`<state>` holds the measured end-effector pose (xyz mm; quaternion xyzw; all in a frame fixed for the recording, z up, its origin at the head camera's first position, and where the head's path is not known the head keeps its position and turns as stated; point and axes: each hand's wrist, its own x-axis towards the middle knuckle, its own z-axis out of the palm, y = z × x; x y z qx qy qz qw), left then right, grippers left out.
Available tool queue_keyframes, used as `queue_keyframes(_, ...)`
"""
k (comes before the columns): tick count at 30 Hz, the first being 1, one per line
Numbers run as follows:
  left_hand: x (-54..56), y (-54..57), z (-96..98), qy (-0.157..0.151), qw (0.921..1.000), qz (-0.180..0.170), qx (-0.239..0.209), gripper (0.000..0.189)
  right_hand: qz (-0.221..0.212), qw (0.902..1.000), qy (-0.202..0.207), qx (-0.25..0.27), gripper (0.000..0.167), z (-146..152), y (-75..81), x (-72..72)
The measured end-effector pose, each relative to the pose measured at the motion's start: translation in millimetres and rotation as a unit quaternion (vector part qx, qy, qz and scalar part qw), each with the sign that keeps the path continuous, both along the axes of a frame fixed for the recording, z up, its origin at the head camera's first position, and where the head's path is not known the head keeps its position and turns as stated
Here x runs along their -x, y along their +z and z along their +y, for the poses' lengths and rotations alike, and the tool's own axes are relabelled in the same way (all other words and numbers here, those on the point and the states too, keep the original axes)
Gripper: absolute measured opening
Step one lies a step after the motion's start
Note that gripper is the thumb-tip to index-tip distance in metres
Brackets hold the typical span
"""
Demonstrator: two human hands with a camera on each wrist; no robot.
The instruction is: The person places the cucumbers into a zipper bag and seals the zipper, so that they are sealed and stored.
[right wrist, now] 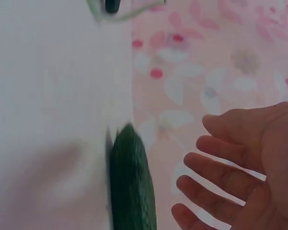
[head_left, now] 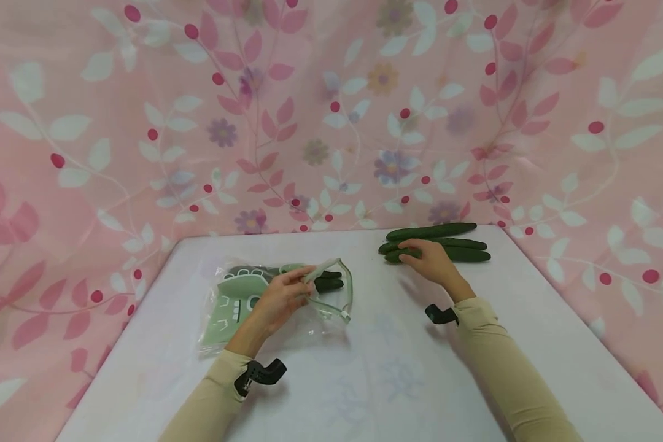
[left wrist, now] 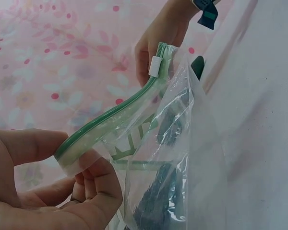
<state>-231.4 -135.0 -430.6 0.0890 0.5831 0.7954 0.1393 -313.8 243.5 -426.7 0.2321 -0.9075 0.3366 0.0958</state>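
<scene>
My left hand (head_left: 279,302) pinches the green-edged rim of a clear zip bag (head_left: 221,328), thumb and fingertips on the strip in the left wrist view. The bag's mouth gapes to the right, and a white slider (left wrist: 155,66) sits near one end of its green zip (left wrist: 103,120). Dark green cucumbers (head_left: 328,285) lie inside, their ends showing at the mouth. At the back right, three cucumbers (head_left: 431,231) lie side by side. Over the nearest cucumber (head_left: 469,254) hovers my right hand (head_left: 431,261); in the right wrist view its fingers are spread apart from the cucumber (right wrist: 133,187).
A white cloth covers the table (head_left: 364,380). Behind and at both sides hangs a pink floral curtain (head_left: 331,123), close to the table's back edge. Dark wrist camera mounts stick out from both sleeves.
</scene>
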Motion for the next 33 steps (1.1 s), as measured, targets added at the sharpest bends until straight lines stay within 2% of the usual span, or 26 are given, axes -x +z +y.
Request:
queue_keyframes(10,1.5,2.8,-3.2,0.002,1.0,-0.007,0.001,0.051,-0.023,0.9975,-0.06,-0.031,0.03,64,5.4,44.4)
queue_keyframes(15,1.4,3.2,-2.8,-0.003,1.0,-0.005,0.0,0.053,-0.034,0.9925,-0.096,-0.067,0.031,91,6.3,59.8)
queue_keyframes(19,0.6,3.9,-2.2,0.0,1.0,-0.005,0.001,0.053,-0.067,0.9841,-0.115,-0.118,0.035,111,6.1,67.4)
queue_keyframes(24,0.5,4.3,-2.4,0.0,1.0,-0.005,-0.001,0.053,-0.114,0.9724,-0.11,-0.171,0.039,128,2.7,73.9)
queue_keyframes(29,0.5,4.4,-2.5,0.003,1.0,-0.006,-0.001,0.053,-0.15,0.9601,-0.092,-0.217,0.043,134,-0.5,75.0)
queue_keyframes(33,-0.1,4.2,-3.1,0.008,0.9999,-0.011,-0.001,0.052,-0.158,0.9561,-0.09,-0.229,0.044,132,-1.3,75.5)
